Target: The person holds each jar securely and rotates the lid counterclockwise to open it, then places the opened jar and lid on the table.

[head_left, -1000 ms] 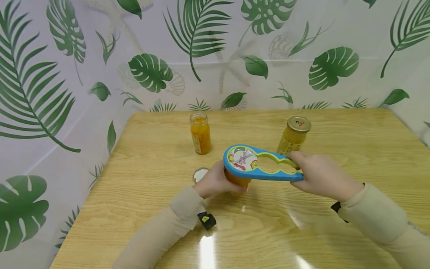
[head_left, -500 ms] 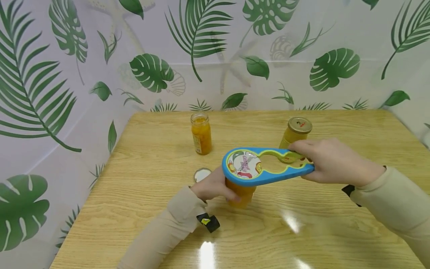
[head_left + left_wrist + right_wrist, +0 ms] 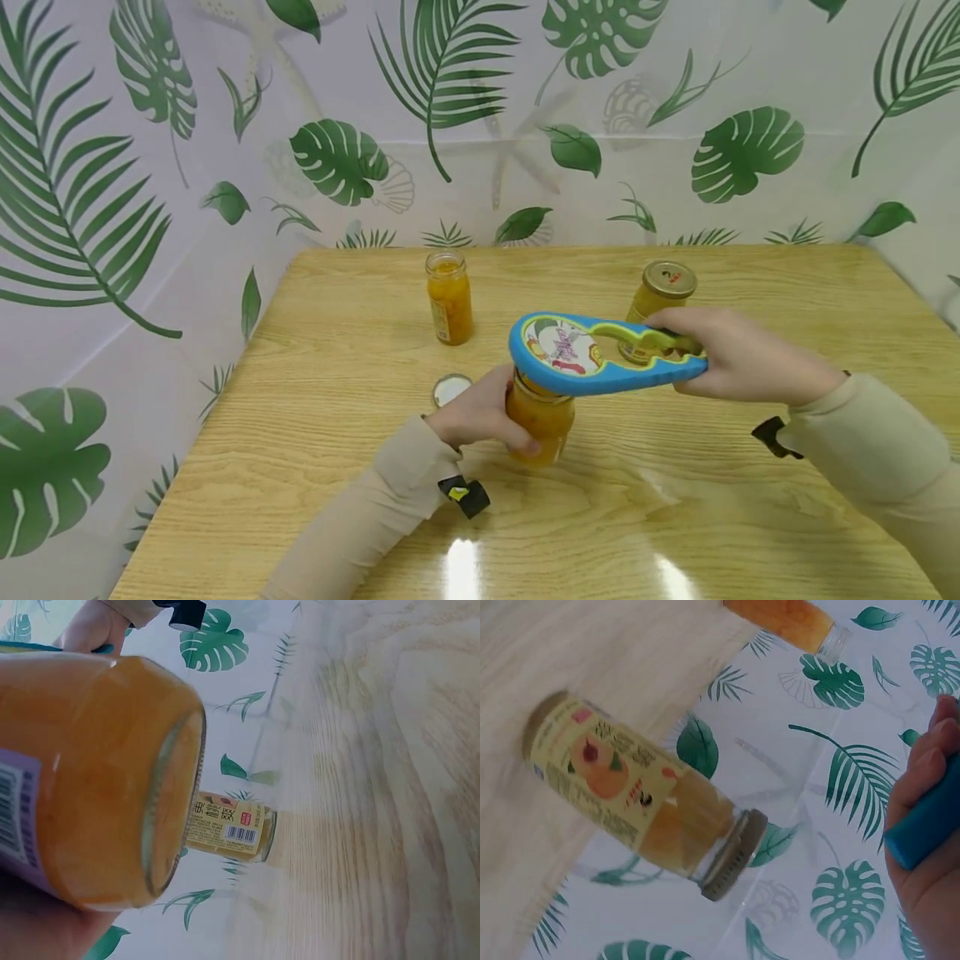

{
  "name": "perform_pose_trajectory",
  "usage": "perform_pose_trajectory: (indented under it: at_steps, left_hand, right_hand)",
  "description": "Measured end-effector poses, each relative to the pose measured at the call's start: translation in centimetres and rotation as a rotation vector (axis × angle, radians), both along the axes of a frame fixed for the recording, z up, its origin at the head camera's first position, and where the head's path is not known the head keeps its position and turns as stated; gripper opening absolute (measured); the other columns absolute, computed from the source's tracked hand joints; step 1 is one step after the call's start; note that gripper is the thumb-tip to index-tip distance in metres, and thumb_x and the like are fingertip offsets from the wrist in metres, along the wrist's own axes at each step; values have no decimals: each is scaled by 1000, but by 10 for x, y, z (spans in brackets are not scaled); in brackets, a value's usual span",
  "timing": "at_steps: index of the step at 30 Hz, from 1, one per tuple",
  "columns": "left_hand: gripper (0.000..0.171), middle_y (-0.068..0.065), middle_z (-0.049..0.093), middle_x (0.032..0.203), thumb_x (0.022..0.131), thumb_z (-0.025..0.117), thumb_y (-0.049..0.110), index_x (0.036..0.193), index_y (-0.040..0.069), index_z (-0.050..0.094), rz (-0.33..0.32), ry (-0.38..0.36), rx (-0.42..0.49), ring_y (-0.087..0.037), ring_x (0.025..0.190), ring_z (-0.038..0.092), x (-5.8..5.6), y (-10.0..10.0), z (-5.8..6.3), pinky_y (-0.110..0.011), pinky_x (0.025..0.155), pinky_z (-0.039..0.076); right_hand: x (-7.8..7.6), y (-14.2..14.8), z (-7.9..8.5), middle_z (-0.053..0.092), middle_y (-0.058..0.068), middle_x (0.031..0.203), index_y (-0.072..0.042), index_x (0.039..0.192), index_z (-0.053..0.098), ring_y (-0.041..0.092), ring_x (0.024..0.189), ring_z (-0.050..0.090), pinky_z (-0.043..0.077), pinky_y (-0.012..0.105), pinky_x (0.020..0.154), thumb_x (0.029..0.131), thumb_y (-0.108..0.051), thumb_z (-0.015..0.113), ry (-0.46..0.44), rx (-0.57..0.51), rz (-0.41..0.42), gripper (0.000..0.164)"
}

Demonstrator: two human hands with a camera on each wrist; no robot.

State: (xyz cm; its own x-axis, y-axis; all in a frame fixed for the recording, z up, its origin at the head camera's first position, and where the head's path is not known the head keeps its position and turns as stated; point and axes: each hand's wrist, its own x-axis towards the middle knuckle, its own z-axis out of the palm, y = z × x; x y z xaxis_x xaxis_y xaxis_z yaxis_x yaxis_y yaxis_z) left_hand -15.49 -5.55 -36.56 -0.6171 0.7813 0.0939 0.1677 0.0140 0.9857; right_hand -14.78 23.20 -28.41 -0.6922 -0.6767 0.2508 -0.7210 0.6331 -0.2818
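My left hand (image 3: 483, 412) grips a glass jar of orange fruit (image 3: 543, 425) around its side; the jar leans slightly. Over its mouth sits the round head of a blue and lime-green jar opener (image 3: 562, 346), with the jar's neck showing just below. The opener's handle reaches to the right, where my right hand (image 3: 750, 354) holds its end. In the left wrist view the jar's body (image 3: 112, 780) and base fill the left side. In the right wrist view curled fingers (image 3: 930, 765) wrap the blue handle end. The jar's top is hidden under the opener.
A lidless jar of orange fruit (image 3: 450, 308) stands at the back left. A loose lid (image 3: 450, 388) lies beside my left hand. Behind the opener stands a gold-lidded jar with a peach label (image 3: 660, 296). Leaf-patterned cloth (image 3: 480, 192) borders the wooden table (image 3: 337, 333).
My right hand has drawn the opener's handle to the right, then raised the opener slightly, so the jar's neck now shows. My left hand and the jar have shifted a little toward me.
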Motion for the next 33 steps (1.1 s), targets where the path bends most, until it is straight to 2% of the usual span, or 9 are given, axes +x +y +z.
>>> perform_pose_trajectory:
  at_steps: [3,5,7,10,12,16,21,28,33]
  left_hand:
    - [64,-10,56,112,61,71,8,120,2,46,49,34,-50,-17,100,52,-2,0,0,-31,93,39]
    - [61,-8,58,109,62,72,9,118,3,48,96,50,-85,-17,98,53,-6,2,1,-30,91,40]
    - [59,-7,59,108,63,73,8,117,4,50,147,46,-109,-17,97,54,-10,4,2,-30,89,41]
    - [58,-7,60,107,63,75,6,116,5,51,215,27,-117,-18,98,54,-18,6,3,-30,88,42]
    - [59,-8,59,108,62,75,4,116,5,51,251,16,-105,-20,99,54,-24,7,3,-31,87,42]
    - [60,-7,59,109,61,78,7,116,6,52,363,73,-142,-19,100,54,-37,11,2,-30,88,41]
    - [60,-3,60,106,60,80,14,114,8,53,492,128,-257,-16,97,54,-52,22,3,-26,85,42]
    - [59,-1,61,103,59,82,17,111,9,55,582,148,-332,-16,93,56,-72,40,0,-26,83,43]
    - [59,-2,60,102,59,82,20,110,10,54,626,111,-407,-17,93,55,-88,52,-5,-27,82,43]
  right_hand:
    - [2,-1,-5,54,-4,87,-7,110,54,9,70,44,40,27,58,64,-3,68,-76,-72,-52,48]
    - [6,0,-9,51,-3,83,-6,110,53,9,67,43,37,27,56,69,-3,65,-165,-139,-103,43]
    - [12,-1,-15,50,2,79,-4,105,53,12,62,41,35,29,52,75,-1,61,-289,-237,-146,31]
    - [24,-1,-24,49,8,82,-1,103,51,16,62,40,35,32,52,84,-6,54,-499,-356,-239,20]
    - [33,-3,-31,47,12,83,2,108,49,20,62,39,34,34,53,88,-9,50,-628,-434,-284,23]
    - [46,-7,-44,44,12,82,11,126,37,20,62,38,36,34,56,91,-16,47,-839,-542,-352,46]
    - [55,-8,-60,44,8,82,14,128,31,16,63,38,39,31,58,91,-15,45,-997,-651,-348,49]
    - [68,-7,-74,45,4,84,11,119,36,11,68,39,39,25,59,91,-14,43,-1156,-789,-292,38]
    - [79,-7,-80,45,2,86,9,116,37,10,69,40,39,22,59,90,-13,42,-1277,-878,-261,35]
